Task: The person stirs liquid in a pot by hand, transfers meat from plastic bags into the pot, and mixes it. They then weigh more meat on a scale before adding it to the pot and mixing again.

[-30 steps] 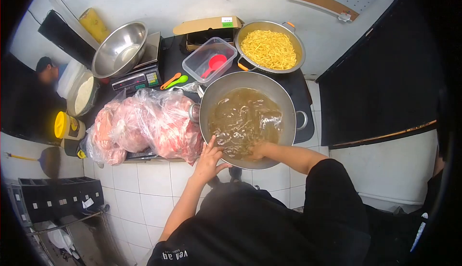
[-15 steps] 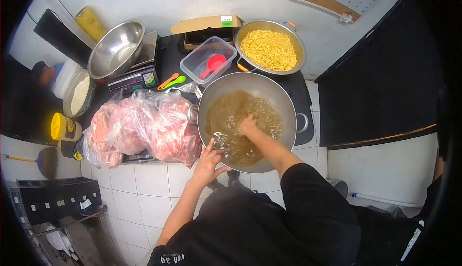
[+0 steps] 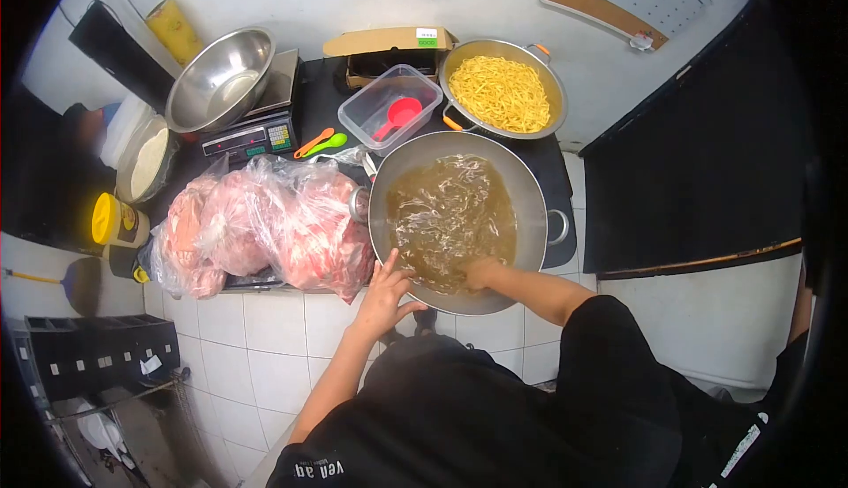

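A wide metal pot [image 3: 535,223] of cloudy brown liquid [image 3: 450,210] stands in front of me, the surface rippling. My right hand [image 3: 481,273] dips into the liquid near the pot's lower edge; its fingers are hidden under the surface. At the pot's near left rim is my left hand [image 3: 384,296], its fingers reaching over the rim and its thumb outside, so it holds the edge. Left of the pot, touching or nearly touching it, lie clear plastic bags of pink raw meat [image 3: 265,223].
Behind the pot are a pan of yellow cut fries [image 3: 499,95], a clear tub [image 3: 362,113] with a red scoop [image 3: 402,115], and an open cardboard box [image 3: 384,44]. Orange and green spoons [image 3: 327,143] lie by a scale [image 3: 247,137] carrying a steel bowl [image 3: 212,90].
My right hand has moved from the middle of the pot toward me and slightly right, through the liquid. The left hand stays at the rim. The view has shifted slightly.
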The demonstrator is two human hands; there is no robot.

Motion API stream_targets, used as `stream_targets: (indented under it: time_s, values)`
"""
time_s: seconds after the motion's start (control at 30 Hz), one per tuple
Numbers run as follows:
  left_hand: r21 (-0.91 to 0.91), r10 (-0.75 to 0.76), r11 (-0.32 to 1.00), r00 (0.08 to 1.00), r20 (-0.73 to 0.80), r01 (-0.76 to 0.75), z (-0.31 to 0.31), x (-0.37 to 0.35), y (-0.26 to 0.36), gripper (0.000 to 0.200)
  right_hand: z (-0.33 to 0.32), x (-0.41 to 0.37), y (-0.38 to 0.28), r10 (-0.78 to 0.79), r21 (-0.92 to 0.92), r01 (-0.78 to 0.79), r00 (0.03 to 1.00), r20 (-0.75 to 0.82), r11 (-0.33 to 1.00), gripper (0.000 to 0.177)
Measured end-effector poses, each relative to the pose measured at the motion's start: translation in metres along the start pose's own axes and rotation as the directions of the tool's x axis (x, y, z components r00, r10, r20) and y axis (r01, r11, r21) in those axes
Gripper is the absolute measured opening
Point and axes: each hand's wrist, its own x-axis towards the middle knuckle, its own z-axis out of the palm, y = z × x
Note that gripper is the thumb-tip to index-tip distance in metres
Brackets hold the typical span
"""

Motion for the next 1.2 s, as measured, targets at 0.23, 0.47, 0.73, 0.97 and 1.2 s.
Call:
stream_targets:
  time_s: [0.23, 0.47, 0.73, 0.97, 1.2]
  values:
    - [-0.013, 0.006, 1.0, 1.0, -0.016, -0.006, 0.003, 0.003, 0.004, 0.037, -0.008, 0.03, 0.047, 0.098, -0.34, -0.198, 0.952, -0.289, 0.919, 0.041]
    - [-0.059, 0.03, 0.998, 1.0, 0.009, -0.029, 0.0, 0.004, -0.008, 0.036, -0.052, 0.11, 0.039, 0.236, 0.236, -0.097, 0.695, -0.679, 0.967, 0.045]
    - [-0.029, 0.037, 0.999, 0.998, 0.05, -0.036, 0.002, 0.008, -0.001, 0.035, -0.087, 0.101, -0.074, 0.143, 0.292, -0.052, 0.944, -0.299, 0.955, 0.054]
    - [0.037, 0.031, 0.999, 0.999, -0.022, -0.03, 0.011, 0.008, 0.001, 0.033, -0.037, 0.059, -0.084, -0.177, 0.23, 0.186, 0.982, -0.061, 0.955, 0.05]
    - [0.039, 0.096, 0.995, 0.995, 0.011, -0.096, 0.011, 0.009, 0.005, 0.033, -0.027, 0.014, -0.068, -0.218, 0.326, 0.136, 0.949, 0.228, 0.935, 0.043]
